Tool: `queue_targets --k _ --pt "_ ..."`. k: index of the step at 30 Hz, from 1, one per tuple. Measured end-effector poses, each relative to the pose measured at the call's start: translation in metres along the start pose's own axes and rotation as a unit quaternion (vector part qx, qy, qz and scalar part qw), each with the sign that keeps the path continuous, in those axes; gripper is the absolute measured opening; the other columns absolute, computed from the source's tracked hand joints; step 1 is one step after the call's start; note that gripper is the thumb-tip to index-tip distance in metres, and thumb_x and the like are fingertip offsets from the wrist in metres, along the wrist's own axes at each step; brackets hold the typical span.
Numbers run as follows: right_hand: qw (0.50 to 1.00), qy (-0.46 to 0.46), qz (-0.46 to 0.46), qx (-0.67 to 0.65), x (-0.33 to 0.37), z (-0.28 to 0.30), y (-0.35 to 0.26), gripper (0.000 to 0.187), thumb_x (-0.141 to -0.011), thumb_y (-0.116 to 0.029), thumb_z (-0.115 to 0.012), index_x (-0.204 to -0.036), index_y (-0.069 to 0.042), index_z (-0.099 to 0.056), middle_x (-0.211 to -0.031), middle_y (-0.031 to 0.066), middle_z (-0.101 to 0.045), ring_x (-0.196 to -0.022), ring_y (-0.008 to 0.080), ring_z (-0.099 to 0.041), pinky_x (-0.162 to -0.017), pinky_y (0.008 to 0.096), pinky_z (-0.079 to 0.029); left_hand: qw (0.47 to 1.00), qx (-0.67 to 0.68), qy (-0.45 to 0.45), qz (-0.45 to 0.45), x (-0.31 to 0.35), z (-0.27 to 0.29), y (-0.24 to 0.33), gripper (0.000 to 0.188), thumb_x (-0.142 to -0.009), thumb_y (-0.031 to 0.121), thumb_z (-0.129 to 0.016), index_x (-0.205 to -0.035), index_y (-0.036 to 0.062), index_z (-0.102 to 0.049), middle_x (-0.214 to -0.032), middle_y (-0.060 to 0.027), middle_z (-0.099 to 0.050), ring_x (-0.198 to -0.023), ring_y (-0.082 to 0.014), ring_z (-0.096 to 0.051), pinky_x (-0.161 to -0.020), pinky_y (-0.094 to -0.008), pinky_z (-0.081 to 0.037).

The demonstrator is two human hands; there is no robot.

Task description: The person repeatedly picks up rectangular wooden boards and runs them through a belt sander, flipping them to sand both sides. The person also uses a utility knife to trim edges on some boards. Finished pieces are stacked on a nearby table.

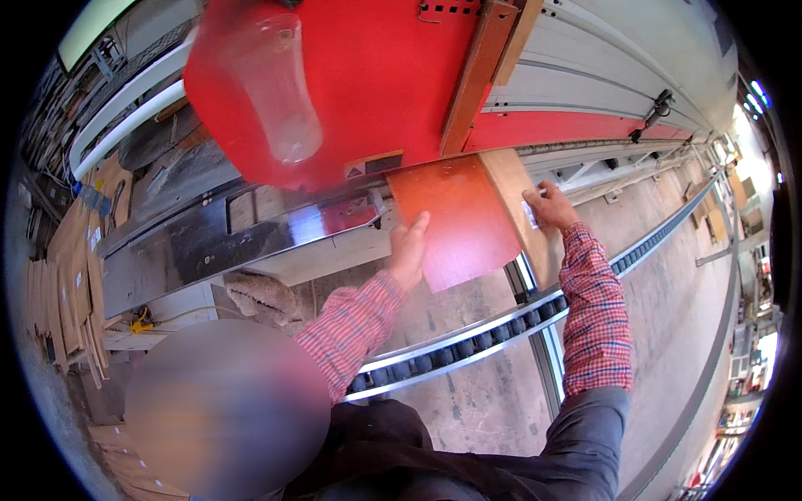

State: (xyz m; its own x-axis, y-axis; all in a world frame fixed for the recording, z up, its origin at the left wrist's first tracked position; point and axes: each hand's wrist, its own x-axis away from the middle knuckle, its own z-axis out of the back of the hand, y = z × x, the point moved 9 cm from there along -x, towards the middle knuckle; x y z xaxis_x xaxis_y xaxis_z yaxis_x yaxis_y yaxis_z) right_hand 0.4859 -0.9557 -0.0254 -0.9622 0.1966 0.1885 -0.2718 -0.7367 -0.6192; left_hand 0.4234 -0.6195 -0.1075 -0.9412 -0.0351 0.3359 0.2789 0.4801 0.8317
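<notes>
A flat panel with a glossy orange-red face (459,221) lies in front of me, its far end at the lower edge of a red machine cover (368,92). Along its right side runs a light wood-coloured board strip (511,188); whether the two are one piece I cannot tell. My left hand (408,250) is closed on the panel's left edge, thumb on top and other fingers mostly hidden. At the right edge, my right hand (551,207) grips the wood-coloured strip with bent fingers, beside a small white label (530,215).
A curved-looking roller rail (451,349) crosses between me and the machine, on a metal post (549,367). Left of the panel extends a dark shiny machine table (184,250). Stacked boards (71,292) stand at far left. A blurred round patch hides the lower left.
</notes>
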Motion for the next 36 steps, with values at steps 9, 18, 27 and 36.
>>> queue_targets --k 9,18,27,36 --pt "0.934 0.156 0.169 -0.274 0.1 0.038 -0.021 0.05 -0.097 -0.023 -0.06 -0.142 -0.006 -0.047 -0.127 0.0095 -0.059 -0.114 0.02 -0.059 -0.094 0.032 -0.046 0.983 -0.119 -0.071 0.117 0.17 0.076 0.048 0.035 -0.094 0.024 -0.063 -0.108 -0.0074 -0.067 -0.094 -0.0112 -0.071 -0.081 -0.0171 -0.067 -0.071 -0.0352 -0.055" --pt "0.917 0.023 0.241 -0.316 0.246 -0.114 -0.216 0.037 -0.101 -0.029 -0.055 -0.126 -0.003 -0.057 -0.102 0.006 -0.066 -0.089 0.013 -0.062 -0.072 0.0243 -0.047 0.998 -0.052 -0.022 -0.037 0.362 0.327 0.161 0.04 -0.1 0.021 -0.057 -0.129 -0.0056 -0.058 -0.12 -0.0094 -0.065 -0.108 -0.014 -0.061 -0.095 -0.0308 -0.048" --pt "0.843 -0.273 0.409 -0.22 0.396 -0.381 -0.577 0.036 -0.099 -0.025 -0.058 -0.125 -0.001 -0.056 -0.11 0.0087 -0.067 -0.095 0.0146 -0.064 -0.077 0.0268 -0.049 0.941 0.084 0.269 -0.19 0.563 0.596 0.214 0.039 -0.099 0.02 -0.057 -0.128 -0.0066 -0.057 -0.123 -0.0113 -0.064 -0.109 -0.0184 -0.062 -0.095 -0.0342 -0.049" --pt "0.756 -0.419 0.465 -0.193 0.537 -0.676 -0.859 0.049 -0.091 -0.027 -0.066 -0.13 -0.002 -0.053 -0.123 0.0155 -0.061 -0.111 0.0223 -0.059 -0.087 0.0338 -0.05 0.774 0.195 0.556 -0.23 0.765 0.75 0.17 0.048 -0.095 0.02 -0.06 -0.132 -0.0078 -0.05 -0.125 -0.0147 -0.063 -0.108 -0.0256 -0.064 -0.097 -0.0404 -0.051"
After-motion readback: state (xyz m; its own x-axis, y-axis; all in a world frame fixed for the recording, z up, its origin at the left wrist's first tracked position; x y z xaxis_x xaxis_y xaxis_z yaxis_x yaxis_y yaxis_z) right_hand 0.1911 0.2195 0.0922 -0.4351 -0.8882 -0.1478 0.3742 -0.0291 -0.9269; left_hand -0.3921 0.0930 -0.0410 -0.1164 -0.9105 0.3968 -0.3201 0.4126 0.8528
